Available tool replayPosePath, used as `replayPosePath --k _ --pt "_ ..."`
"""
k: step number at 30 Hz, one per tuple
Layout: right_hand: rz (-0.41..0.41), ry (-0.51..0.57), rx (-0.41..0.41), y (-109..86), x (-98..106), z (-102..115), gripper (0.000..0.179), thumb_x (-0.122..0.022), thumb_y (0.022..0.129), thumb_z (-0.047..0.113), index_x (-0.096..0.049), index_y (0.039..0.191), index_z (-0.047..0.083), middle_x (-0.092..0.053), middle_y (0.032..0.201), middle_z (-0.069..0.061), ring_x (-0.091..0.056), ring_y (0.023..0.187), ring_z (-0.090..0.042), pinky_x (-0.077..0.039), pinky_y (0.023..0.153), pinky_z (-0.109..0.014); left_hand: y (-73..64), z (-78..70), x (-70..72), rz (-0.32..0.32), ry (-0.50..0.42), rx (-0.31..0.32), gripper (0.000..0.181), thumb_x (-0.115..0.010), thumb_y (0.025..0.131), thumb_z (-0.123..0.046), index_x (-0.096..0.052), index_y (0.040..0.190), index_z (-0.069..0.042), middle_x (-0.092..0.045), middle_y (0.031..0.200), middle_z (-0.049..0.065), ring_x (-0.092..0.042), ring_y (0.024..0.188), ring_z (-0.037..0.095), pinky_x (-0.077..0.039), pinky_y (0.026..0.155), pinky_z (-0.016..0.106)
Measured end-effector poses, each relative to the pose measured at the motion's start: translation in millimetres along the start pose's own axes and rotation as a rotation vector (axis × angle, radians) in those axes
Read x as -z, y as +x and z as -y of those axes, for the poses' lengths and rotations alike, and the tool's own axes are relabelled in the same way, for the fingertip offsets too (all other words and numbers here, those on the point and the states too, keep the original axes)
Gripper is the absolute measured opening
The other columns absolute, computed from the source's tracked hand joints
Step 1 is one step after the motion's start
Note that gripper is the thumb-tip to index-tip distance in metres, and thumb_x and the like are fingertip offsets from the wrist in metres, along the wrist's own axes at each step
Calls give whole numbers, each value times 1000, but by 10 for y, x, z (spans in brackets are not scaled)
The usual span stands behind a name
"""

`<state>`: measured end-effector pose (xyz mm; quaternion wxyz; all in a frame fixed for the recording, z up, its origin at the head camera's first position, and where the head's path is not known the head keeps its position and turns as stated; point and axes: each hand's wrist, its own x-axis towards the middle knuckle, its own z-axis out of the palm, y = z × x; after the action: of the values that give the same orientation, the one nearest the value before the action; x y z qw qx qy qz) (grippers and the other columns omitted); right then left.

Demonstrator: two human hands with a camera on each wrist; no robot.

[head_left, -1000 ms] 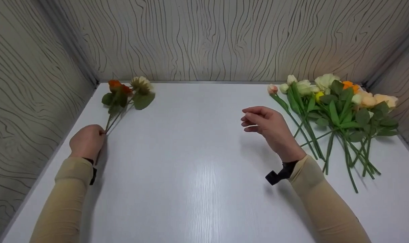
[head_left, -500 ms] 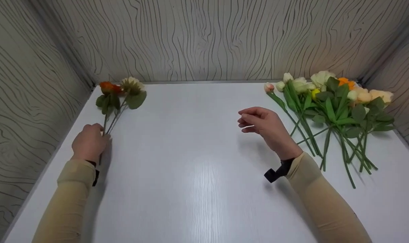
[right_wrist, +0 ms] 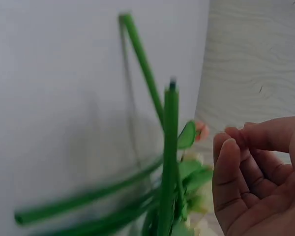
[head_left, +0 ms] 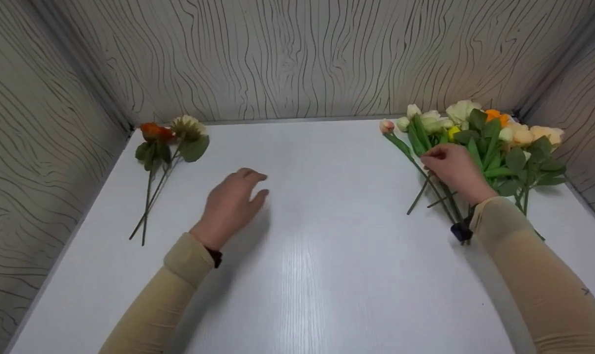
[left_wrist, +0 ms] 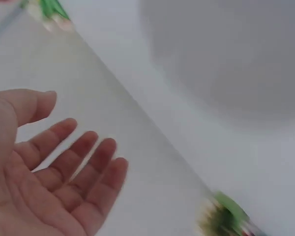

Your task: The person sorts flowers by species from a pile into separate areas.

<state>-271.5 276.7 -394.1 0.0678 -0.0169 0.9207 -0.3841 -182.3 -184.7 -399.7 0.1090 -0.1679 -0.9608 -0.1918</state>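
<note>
My left hand [head_left: 230, 209] is over the white table [head_left: 317, 275], fingers spread and holding nothing. In the left wrist view its palm and fingers [left_wrist: 101, 157] show bare. To its left lie an orange-red flower [head_left: 155, 132] and a cream flower [head_left: 188, 129], their stems crossed. On the right, my right hand [head_left: 455, 169] hovers above a pile of flowers, close to the green stems. Its fingers are loosely bent and hold nothing in the right wrist view, beside a green stem [right_wrist: 170, 157]. A pink tulip [head_left: 386, 126] lies at the pile's left edge.
White tulips [head_left: 414, 110], an orange flower [head_left: 496, 116] and peach flowers [head_left: 547, 132] lie among leaves in the right-hand pile. A wood-patterned wall [head_left: 297, 59] rises behind the table, with side walls left and right.
My left hand has let go of the orange-red and cream flowers' stems and moved right. My right hand has moved right, over the flower pile. The view has shifted slightly.
</note>
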Motion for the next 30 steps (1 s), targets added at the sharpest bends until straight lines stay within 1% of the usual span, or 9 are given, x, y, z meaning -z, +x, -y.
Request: replayPosePath --k 2,6,8,11,15,19,24,27,30 --pt "-27 -55 -21 37 109 -92 40 -59 104 36 -64 119 -1 -66 102 -18 -60 87 -30 -51 69 -36 65 -285 -124 5 3 -143 34 -69 100 -25 -67 131 -9 -65 128 9 -62 116 25 -54 94 39" --pt "-9 -150 -68 85 203 -211 42 -62 102 39 -68 105 -3 -68 86 -12 -61 77 -26 -48 63 -36 175 -834 -393 52 11 -402 38 -68 101 -28 -65 135 -12 -64 132 6 -60 121 22 -50 100 36" --pt "13 -169 -86 101 198 -231 44 -63 101 39 -69 95 -4 -67 77 -9 -60 71 -25 -48 61 -36 218 -1081 -525 95 27 -481 40 -67 101 -30 -64 137 -13 -63 135 5 -59 124 20 -48 103 34" --pt "31 -154 -112 122 166 -229 43 -64 101 37 -71 89 -4 -68 72 -9 -62 67 -24 -50 61 -37 273 -1364 -694 169 47 -546 40 -66 102 -33 -64 138 -17 -62 137 2 -57 126 17 -45 106 31" --pt "32 -87 -147 155 132 -235 41 -66 100 33 -72 88 -6 -69 71 -7 -63 66 -22 -53 63 -37 326 -1549 -835 226 20 -581 37 -64 103 -32 -66 137 -18 -63 135 -1 -58 125 13 -45 105 27" --pt "39 50 -198 178 130 -278 35 -68 99 30 -73 92 -4 -70 72 -4 -65 67 -18 -56 65 -33 346 -1564 -871 227 -41 -581 35 -64 103 -31 -68 135 -17 -65 132 -2 -60 122 12 -45 103 25" --pt "29 335 -270 97 196 -271 29 -68 100 31 -75 99 2 -71 77 1 -65 68 -9 -58 72 -27 373 -1472 -836 206 -104 -515 31 -63 104 -30 -70 131 -18 -67 129 -5 -61 119 10 -46 101 22" --pt "10 439 -259 -16 223 -186 27 -67 101 32 -75 100 6 -71 80 0 -65 71 -8 -58 74 -26 389 -1425 -796 177 -153 -463 28 -62 104 -29 -72 128 -19 -68 125 -7 -63 116 8 -48 97 21" --pt "-8 494 -239 -131 213 -80 27 -68 101 32 -74 103 6 -70 84 -1 -65 73 -10 -58 75 -25 396 -1393 -754 151 -217 -388 25 -62 104 -29 -73 125 -20 -70 121 -10 -64 112 6 -50 91 21"
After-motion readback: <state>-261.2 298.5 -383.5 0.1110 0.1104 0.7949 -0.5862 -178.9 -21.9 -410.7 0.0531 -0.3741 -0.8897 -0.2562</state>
